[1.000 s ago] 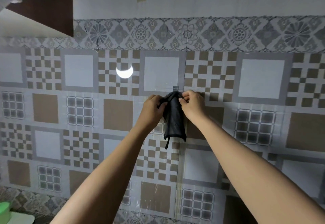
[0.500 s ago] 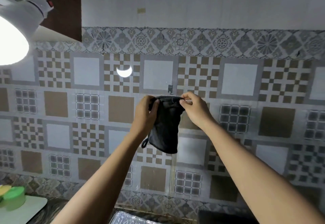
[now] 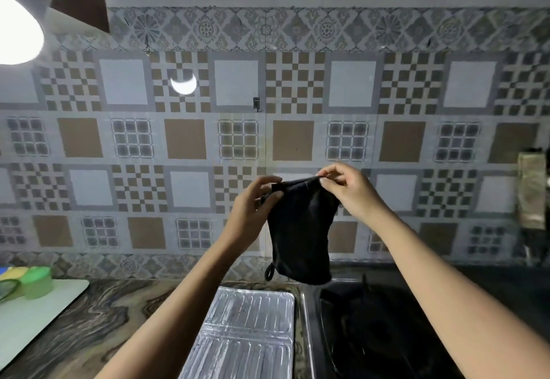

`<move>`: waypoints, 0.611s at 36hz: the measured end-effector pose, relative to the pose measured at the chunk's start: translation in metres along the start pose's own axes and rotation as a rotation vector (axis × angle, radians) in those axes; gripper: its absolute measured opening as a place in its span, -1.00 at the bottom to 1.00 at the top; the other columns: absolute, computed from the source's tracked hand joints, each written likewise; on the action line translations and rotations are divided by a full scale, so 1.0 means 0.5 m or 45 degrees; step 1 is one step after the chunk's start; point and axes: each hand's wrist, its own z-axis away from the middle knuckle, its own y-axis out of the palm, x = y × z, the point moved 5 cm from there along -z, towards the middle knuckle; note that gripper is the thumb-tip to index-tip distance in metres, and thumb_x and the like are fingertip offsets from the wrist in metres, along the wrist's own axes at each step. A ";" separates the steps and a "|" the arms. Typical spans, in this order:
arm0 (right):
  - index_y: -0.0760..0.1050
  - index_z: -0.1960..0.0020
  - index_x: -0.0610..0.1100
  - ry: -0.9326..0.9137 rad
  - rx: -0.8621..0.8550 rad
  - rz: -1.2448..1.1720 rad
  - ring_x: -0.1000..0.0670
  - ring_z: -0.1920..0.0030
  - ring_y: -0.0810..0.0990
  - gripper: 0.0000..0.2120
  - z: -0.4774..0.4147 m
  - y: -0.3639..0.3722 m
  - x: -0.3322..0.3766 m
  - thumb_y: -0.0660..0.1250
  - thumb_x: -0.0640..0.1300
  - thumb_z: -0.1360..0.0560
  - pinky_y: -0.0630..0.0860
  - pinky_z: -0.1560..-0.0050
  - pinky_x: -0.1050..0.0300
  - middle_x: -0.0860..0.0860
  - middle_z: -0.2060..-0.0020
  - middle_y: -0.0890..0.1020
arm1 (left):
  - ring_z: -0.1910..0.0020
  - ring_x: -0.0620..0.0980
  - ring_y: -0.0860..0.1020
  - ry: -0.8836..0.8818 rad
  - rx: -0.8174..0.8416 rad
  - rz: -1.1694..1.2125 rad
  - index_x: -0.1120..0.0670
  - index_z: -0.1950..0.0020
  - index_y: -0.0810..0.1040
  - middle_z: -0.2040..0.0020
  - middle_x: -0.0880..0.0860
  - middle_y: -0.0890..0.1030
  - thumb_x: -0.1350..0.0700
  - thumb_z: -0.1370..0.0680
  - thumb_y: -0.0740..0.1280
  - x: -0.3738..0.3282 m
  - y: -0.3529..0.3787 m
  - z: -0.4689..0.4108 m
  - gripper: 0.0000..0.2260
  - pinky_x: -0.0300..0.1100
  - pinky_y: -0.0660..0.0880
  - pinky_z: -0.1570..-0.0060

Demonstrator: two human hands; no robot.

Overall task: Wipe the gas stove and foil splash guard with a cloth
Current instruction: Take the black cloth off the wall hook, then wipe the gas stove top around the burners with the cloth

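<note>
In the head view, the left hand and right hand are each pinching a top corner of the cloth, fingers curled on its hem. The cloth is hanging long axis upright above the rear left corner of the stove (loop dangling lowest). The foil guard is lying just left of the stove; both are sitting below the hands, the left hand nearer the foil guard.

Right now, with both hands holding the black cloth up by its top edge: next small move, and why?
Probably lower the black cloth onto the gas stove just below it. The left hand and right hand pinch its top edge; it hangs free, touching neither stove nor foil splash guard.
</note>
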 end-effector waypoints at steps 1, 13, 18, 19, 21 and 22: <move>0.51 0.04 -0.07 -0.003 -0.015 -0.019 0.10 0.13 0.55 -0.93 0.013 -0.009 0.002 0.27 -0.18 -0.54 0.42 0.20 0.25 0.08 0.19 0.57 | 0.10 -0.21 0.61 0.004 0.030 0.057 0.06 -0.15 0.46 0.04 0.01 0.63 0.25 -0.58 0.24 -0.011 0.009 0.008 -0.82 -0.32 0.54 0.15; 0.53 0.16 0.04 -0.041 0.107 -0.259 0.19 0.13 0.54 -0.69 0.128 -0.111 0.009 0.18 -0.32 -0.55 0.42 -0.01 0.24 0.16 0.20 0.59 | 0.20 -0.34 0.51 -0.005 0.203 0.090 0.07 0.06 0.55 0.08 -0.05 0.57 0.33 -0.59 0.15 -0.097 0.098 0.045 -0.76 -0.49 0.41 0.20; 0.60 0.07 0.00 -0.009 0.229 -0.305 0.10 -0.05 0.57 -0.68 0.156 -0.155 0.017 0.18 -0.36 -0.54 0.46 -0.23 0.13 0.09 0.03 0.64 | 0.02 -0.20 0.55 -0.035 0.343 0.102 0.09 -0.06 0.54 -0.04 0.01 0.56 0.32 -0.50 0.34 -0.135 0.129 0.061 -0.80 -0.32 0.54 0.05; 0.60 0.04 -0.01 -0.010 0.246 -0.297 0.06 -0.07 0.58 -0.74 0.161 -0.166 0.017 0.24 -0.33 -0.52 0.47 -0.22 0.13 0.05 0.00 0.64 | -0.02 -0.12 0.55 -0.020 0.373 0.048 0.05 -0.08 0.53 -0.09 0.04 0.55 0.31 -0.46 0.39 -0.139 0.134 0.061 -0.74 -0.25 0.57 0.02; 0.59 -0.02 0.00 -0.029 0.267 -0.221 0.01 -0.11 0.58 -0.75 0.169 -0.182 0.014 0.38 -0.29 -0.43 0.50 -0.21 0.11 -0.01 -0.06 0.63 | -0.08 -0.01 0.54 0.016 0.394 -0.091 0.01 -0.12 0.50 -0.17 0.08 0.50 0.32 -0.40 0.45 -0.147 0.142 0.060 -0.63 -0.18 0.60 0.00; 0.58 -0.04 0.01 -0.045 0.265 -0.162 0.00 -0.13 0.58 -0.70 0.171 -0.188 0.011 0.43 -0.28 -0.39 0.51 -0.21 0.09 -0.01 -0.08 0.62 | -0.09 0.00 0.54 0.058 0.387 -0.166 0.02 -0.14 0.48 -0.18 0.08 0.48 0.33 -0.38 0.46 -0.152 0.147 0.058 -0.59 -0.17 0.60 0.00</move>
